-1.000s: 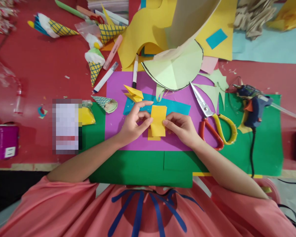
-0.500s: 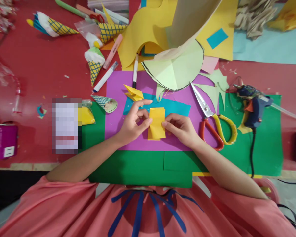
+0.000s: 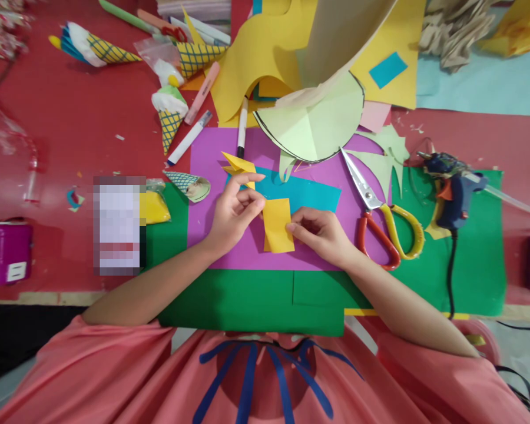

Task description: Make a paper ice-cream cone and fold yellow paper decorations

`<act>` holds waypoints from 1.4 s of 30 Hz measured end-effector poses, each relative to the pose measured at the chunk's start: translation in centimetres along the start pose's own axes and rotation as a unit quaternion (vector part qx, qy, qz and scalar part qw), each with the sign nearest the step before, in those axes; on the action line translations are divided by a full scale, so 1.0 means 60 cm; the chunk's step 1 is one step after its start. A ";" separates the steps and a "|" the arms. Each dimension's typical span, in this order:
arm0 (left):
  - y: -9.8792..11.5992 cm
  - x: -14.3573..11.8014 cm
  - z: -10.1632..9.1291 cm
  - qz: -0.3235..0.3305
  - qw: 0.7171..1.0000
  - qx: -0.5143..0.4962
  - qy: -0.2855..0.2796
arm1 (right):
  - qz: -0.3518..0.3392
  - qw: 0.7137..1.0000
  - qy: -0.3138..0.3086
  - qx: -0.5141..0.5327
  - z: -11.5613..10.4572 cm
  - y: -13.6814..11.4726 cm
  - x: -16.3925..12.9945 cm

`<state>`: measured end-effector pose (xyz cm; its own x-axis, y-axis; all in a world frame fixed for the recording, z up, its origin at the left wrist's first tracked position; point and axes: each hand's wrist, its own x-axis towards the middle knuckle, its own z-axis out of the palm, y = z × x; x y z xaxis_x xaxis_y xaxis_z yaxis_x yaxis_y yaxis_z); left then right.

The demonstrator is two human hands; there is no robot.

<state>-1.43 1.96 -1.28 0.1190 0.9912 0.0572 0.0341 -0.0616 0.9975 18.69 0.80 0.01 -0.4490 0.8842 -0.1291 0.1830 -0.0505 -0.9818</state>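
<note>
A folded piece of yellow paper is held upright over the purple sheet, its layers parting at the lower left. My right hand pinches its right edge between thumb and fingers. At the upper left edge, the thumb and a finger of my left hand are pressed together, the index finger stretched out above. Behind lies a blue paper piece. Just beyond my left hand is another folded yellow paper. Scissors with red and yellow handles lie to the right of my right hand.
A glue gun rests on the green sheet at right. Pale green paper and a curled yellow sheet lie at the back. Paper cones, markers and a blurred-out rectangle are at left.
The folded yellow paper has shifted slightly left and down. My left hand has moved a little left, its thumb now at the paper's edge instead of over it.
</note>
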 end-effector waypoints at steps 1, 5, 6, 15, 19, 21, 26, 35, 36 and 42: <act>-0.001 0.000 0.000 -0.001 1.000 0.004 0.004 | -0.001 1.000 -0.002 -0.003 0.000 0.000 0.000; -0.002 0.001 0.000 -0.004 1.000 0.016 0.014 | 0.000 1.000 0.009 0.000 0.002 0.000 0.000; -0.002 0.000 0.000 -0.005 1.000 0.011 0.010 | 0.003 1.000 0.022 0.004 0.002 0.000 0.000; 0.007 -0.008 -0.001 -0.018 0.986 0.120 -0.111 | 0.038 0.988 0.108 0.103 0.004 0.000 0.003; 0.010 -0.008 -0.001 -0.020 0.986 0.116 -0.114 | 0.038 0.986 0.107 0.119 0.005 0.000 0.002; 0.010 -0.008 -0.002 -0.017 0.985 0.122 -0.119 | 0.034 0.986 0.109 0.118 0.005 0.000 0.002; 0.010 -0.007 -0.002 0.010 0.977 0.160 -0.140 | 0.035 0.981 0.107 0.157 0.001 0.001 0.004; 0.012 -0.007 -0.002 0.011 0.968 0.195 -0.154 | 0.032 0.977 0.121 0.172 -0.002 0.002 0.004; 0.012 -0.007 -0.002 0.007 0.968 0.194 -0.159 | 0.030 0.976 0.124 0.175 -0.002 0.003 0.004; 0.013 -0.007 0.000 0.033 0.961 0.220 -0.164 | 0.029 0.974 0.135 0.178 -0.001 0.005 0.005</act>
<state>-1.42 1.52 -0.52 0.4395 0.8976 0.0325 0.4233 -0.2389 0.8739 18.68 1.08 -0.31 -0.1909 0.9628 -0.1910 -0.1362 -0.2187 -0.9662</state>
